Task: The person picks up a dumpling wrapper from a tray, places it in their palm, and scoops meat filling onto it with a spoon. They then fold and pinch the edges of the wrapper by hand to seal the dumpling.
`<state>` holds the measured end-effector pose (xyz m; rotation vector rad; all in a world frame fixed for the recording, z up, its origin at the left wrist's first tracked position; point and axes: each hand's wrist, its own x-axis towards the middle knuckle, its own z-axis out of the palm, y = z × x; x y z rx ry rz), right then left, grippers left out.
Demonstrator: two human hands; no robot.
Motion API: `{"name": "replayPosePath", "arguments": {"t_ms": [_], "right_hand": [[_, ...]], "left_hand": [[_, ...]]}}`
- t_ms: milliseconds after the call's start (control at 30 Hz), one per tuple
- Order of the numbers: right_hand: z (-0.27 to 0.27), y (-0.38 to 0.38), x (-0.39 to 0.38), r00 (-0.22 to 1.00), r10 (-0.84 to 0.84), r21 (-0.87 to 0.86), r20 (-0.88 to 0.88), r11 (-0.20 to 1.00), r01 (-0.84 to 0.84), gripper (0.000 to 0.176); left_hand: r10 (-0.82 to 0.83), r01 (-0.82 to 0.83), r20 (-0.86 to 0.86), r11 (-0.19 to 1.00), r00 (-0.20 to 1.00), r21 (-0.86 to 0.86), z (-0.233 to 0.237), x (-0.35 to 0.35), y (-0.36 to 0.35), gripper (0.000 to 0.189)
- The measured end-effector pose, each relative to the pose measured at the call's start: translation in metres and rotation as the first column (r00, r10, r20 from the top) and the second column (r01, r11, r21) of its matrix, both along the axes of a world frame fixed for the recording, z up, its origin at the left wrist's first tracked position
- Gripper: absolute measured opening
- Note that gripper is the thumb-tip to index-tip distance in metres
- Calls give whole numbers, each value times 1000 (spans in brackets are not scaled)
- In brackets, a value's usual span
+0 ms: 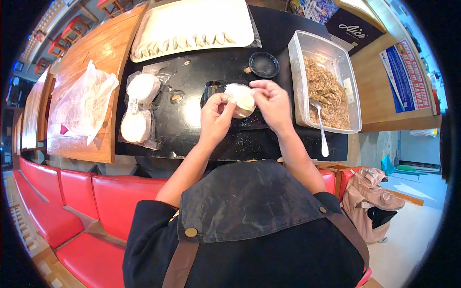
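A round white dumpling wrapper (244,102) is held over the black table, between my two hands. My left hand (217,113) pinches its left edge with thumb and index finger. At the upper right edge, the thumb and fingers of my right hand (272,103) are closed on the wrapper. Just beyond the hands stands a small black bowl (264,65). To the right, a clear plastic tub (298,81) contains minced filling (326,91), with a metal spoon (321,126) resting in it. Folded dumplings (182,44) line the near side of a pale tray (192,21).
Two plastic-wrapped stacks of round wrappers (136,127) lie on the black table's left side. A crumpled plastic bag (89,103) is on the wooden table (103,144). Red bench seats (115,192) run behind at left. A black box (353,31) stands beyond the tub.
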<state>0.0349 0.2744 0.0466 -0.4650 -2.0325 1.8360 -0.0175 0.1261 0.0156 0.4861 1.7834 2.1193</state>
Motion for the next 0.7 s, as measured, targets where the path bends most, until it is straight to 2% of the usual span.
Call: {"name": "replayPosePath", "arguments": {"t_ms": [33, 100, 133, 167, 200, 233, 300, 333, 400, 500, 533, 567, 600, 633, 700], "right_hand": [[-1, 5, -1, 994, -108, 15, -29, 994, 108, 18], [1, 16, 1, 972, -217, -38, -90, 976, 215, 17], [4, 22, 2, 960, -256, -40, -111, 967, 253, 19], [6, 25, 3, 937, -316, -37, -151, 949, 314, 20], [6, 31, 4, 914, -357, -13, -195, 932, 361, 20], [7, 35, 5, 888, -393, 8, -240, 914, 406, 20], [11, 38, 6, 867, -417, 28, -274, 897, 440, 19], [13, 38, 7, 845, -438, 46, -307, 880, 473, 18], [12, 38, 8, 858, -428, 105, -283, 876, 471, 17], [15, 32, 7, 888, -392, 180, -238, 881, 437, 15], [16, 28, 5, 907, -363, 200, -214, 893, 404, 15], [15, 23, 3, 908, -360, 197, -213, 895, 401, 15], [15, 19, -1, 925, -289, 221, -245, 913, 344, 15], [15, 14, -4, 936, -218, 247, -275, 925, 288, 15], [32, -3, -1, 973, -65, 124, -221, 988, 95, 15]], "left_hand": [[0, 0, -1, 1000, 1000, 0, 3, -2, 2, 10], [0, -13, -130, 995, 991, -100, 9, -6, 8, 11], [-5, -8, -132, 995, 991, -99, 18, -4, 12, 11], [-40, 32, 97, 996, 995, 81, 30, -2, 16, 11], [-112, 28, 311, 965, 944, 260, 36, 0, 19, 11], [-115, 32, 311, 965, 944, 261, 35, -2, 20, 11], [-215, 9, 446, 908, 869, 419, 29, -8, 19, 10], [-214, 8, 447, 908, 869, 418, 22, -12, 15, 10], [-34, 20, 276, 998, 961, 52, 6, -21, 4, 9], [72, -38, 143, 974, 987, -224, 18, -22, -11, 13], [76, -42, 145, 973, 987, -227, 28, -19, -15, 13], [134, -188, -157, 894, 978, -407, 39, -15, -18, 16], [120, -368, -451, 773, 885, -516, 45, -15, -19, 19], [120, -370, -453, 773, 883, -515, 44, -16, -21, 19], [278, -363, -319, 899, 906, -246, 34, -19, -24, 19]]}}
